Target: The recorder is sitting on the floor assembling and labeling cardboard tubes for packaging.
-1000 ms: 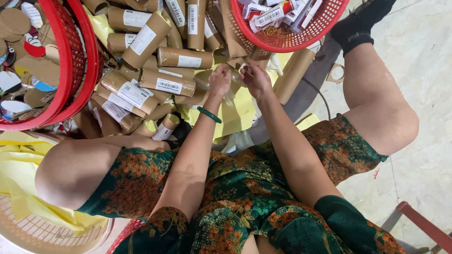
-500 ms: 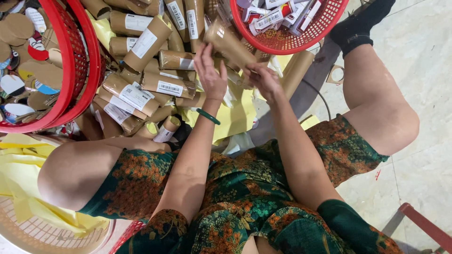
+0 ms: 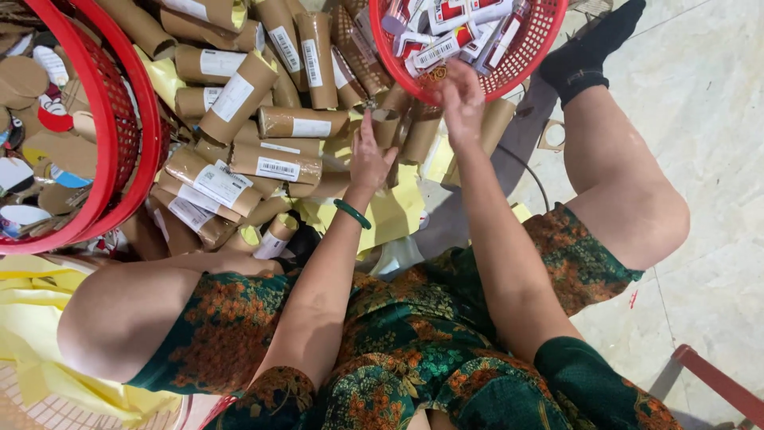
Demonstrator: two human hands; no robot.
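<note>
I see my right hand [image 3: 461, 99] nearer, open fingers touching the red basket [image 3: 521, 68] rim, tubes [image 3: 446, 44] lying slanted just beyond, left hand [image 3: 370, 155] open.

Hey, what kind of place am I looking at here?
Probably an informal floor-level packing spot, at home or in a small workshop: a heap of brown cardboard tubes with white labels, a red plastic basket of small boxed tubes, and a pale tiled floor.

red baskets [image 3: 119, 143], brown tubes [image 3: 274, 163], green bangle [image 3: 352, 213]
</note>
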